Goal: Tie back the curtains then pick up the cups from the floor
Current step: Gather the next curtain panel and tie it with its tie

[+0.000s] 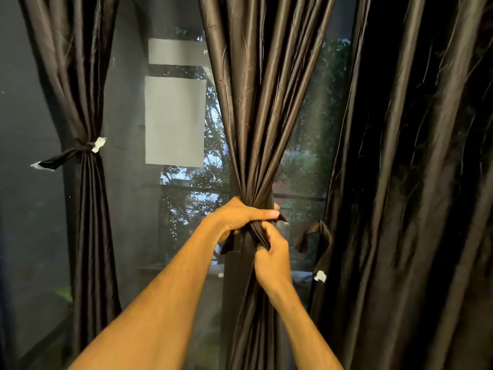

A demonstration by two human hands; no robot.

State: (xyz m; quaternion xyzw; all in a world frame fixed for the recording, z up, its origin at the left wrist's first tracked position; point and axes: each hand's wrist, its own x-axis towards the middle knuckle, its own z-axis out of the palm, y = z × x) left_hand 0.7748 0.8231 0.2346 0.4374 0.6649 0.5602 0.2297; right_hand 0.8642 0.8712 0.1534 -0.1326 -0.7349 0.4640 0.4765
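A dark brown satin curtain (256, 116) hangs in the middle, bunched at waist height. My left hand (240, 217) wraps around the gathered fabric, thumb across the front. Just below it, my right hand (272, 252) pinches a dark tie-back strip (262, 236) against the bunch. The left curtain (85, 209) is tied with a knotted strip (80, 152) with white ends. At the right hangs a loose curtain (413, 182), with a tie-back strip (320, 236) dangling at its edge. No cups are in view.
Behind the curtains is a mesh-screened window (184, 209) with trees outside. Two pale rectangular panels (174, 121) show through the screen. A dark frame bar (40, 340) runs along the lower left.
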